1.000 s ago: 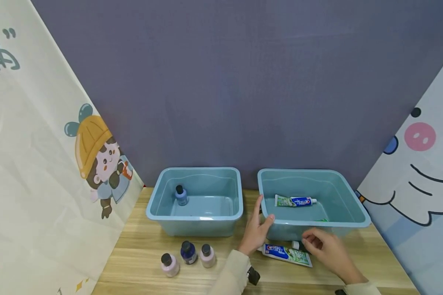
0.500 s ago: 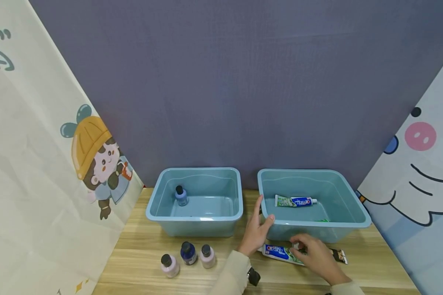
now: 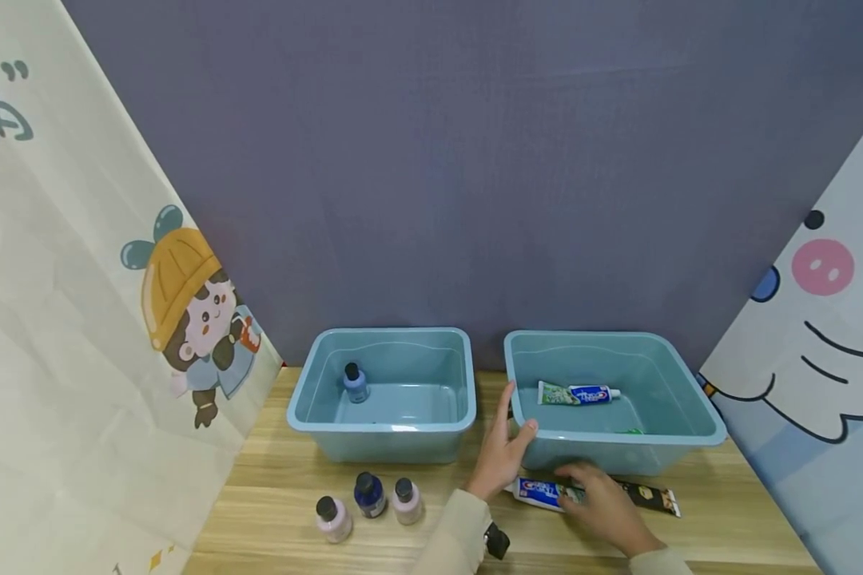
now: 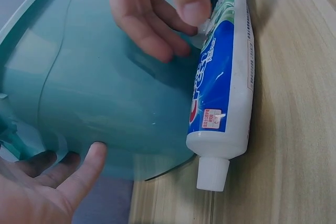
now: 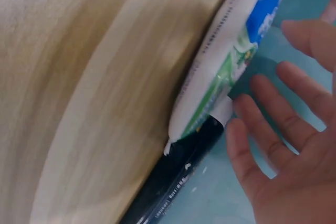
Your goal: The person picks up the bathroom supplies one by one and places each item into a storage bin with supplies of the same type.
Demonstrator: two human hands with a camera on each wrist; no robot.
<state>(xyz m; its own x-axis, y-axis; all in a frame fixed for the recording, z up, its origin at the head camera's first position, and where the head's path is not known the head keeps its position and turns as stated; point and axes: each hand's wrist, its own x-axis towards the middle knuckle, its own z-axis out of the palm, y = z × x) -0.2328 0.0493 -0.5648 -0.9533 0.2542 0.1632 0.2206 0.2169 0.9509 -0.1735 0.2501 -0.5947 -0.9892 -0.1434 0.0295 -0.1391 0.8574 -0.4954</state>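
Toothpaste tube [image 3: 538, 493] lay lower right, beneath the right hand [image 3: 604, 506], whose parted fingers pinched nothing; spread fingers of the left hand [image 3: 499, 461] touched the bin [image 3: 640, 457], perhaps steadying it.

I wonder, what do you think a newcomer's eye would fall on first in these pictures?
Likely the blue-green left bin and right bin, side by side on the wooden table. Next, the left hand at the right bin's near left corner, and the right hand over a toothpaste tube lying before that bin. The cartoon figure in a yellow hat also stands out, on the pale backdrop at far left.
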